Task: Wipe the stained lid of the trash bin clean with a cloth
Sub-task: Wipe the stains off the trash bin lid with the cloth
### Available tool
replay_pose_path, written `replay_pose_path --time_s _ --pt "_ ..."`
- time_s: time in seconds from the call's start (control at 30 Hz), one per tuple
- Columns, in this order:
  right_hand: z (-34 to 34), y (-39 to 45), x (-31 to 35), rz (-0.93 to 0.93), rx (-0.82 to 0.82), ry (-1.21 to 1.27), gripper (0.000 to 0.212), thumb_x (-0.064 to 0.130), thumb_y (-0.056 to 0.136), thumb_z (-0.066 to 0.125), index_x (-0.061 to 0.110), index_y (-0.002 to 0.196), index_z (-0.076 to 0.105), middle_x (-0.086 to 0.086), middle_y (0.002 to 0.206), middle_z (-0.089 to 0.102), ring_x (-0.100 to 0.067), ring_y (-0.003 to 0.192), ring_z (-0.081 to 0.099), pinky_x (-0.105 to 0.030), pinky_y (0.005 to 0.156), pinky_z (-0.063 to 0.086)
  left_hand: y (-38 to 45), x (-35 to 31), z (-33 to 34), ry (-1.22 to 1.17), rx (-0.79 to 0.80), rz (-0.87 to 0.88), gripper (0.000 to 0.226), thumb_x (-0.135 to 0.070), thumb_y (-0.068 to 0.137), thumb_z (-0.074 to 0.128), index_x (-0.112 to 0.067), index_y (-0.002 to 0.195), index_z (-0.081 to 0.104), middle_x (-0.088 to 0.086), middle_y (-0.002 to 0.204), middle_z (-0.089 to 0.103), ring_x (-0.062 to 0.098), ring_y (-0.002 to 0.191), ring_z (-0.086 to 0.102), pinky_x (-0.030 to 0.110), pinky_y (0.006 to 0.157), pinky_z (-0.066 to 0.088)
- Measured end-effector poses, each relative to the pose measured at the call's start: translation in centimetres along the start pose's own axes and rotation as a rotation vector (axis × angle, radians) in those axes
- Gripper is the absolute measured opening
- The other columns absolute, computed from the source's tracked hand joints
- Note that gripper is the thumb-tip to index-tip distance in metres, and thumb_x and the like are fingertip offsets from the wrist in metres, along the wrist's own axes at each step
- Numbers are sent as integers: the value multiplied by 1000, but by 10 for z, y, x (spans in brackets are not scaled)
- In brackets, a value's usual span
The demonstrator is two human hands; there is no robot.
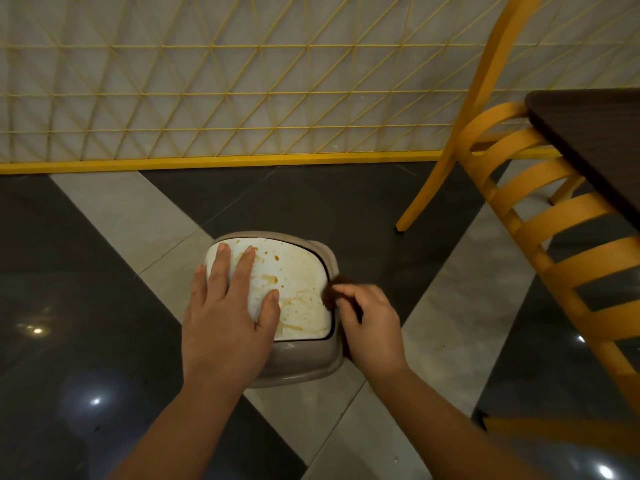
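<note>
Lid (294, 285) under left hand (225, 313), cloth (337, 289) beside

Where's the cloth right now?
In the head view, the dark cloth is bunched in the right hand, at the right edge of the stained lid.

White bin lid (294, 282), brown-stained (streaks, spots), closed; dark cloth (333, 293) at right edge

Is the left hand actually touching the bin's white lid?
Touching. The head view shows the left hand lying flat on the lid, fingers spread over its stained surface, no gap visible.
</note>
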State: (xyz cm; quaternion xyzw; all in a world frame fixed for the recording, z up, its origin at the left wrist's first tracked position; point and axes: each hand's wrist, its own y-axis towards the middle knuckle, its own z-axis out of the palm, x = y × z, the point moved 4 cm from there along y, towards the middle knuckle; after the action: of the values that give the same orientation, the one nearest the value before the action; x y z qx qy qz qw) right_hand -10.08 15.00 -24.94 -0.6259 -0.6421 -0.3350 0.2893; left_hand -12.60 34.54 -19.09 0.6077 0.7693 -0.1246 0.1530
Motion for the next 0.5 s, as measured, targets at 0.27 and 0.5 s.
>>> replay_pose_path --time_s 0.27,0.5 --pt "-3 -1 -10 62 -36 97 24 15 91 61 31 109 68 12 102 62 8 92 55 -3 83 38 1 3 -1 -41 53 106 67 -61 85 32 -42 146 12 -10 159 1 27 144 3 49 112 20" --pt "-7 15 -2 140 -139 121 24 17 94 56 25 115 66 15 104 57 7 92 53 3 82 33 -11 17 -8 -100 112 235 68 -71 81 29 -51 144 11 -28 154 -8 15 145 -3 41 113 14"
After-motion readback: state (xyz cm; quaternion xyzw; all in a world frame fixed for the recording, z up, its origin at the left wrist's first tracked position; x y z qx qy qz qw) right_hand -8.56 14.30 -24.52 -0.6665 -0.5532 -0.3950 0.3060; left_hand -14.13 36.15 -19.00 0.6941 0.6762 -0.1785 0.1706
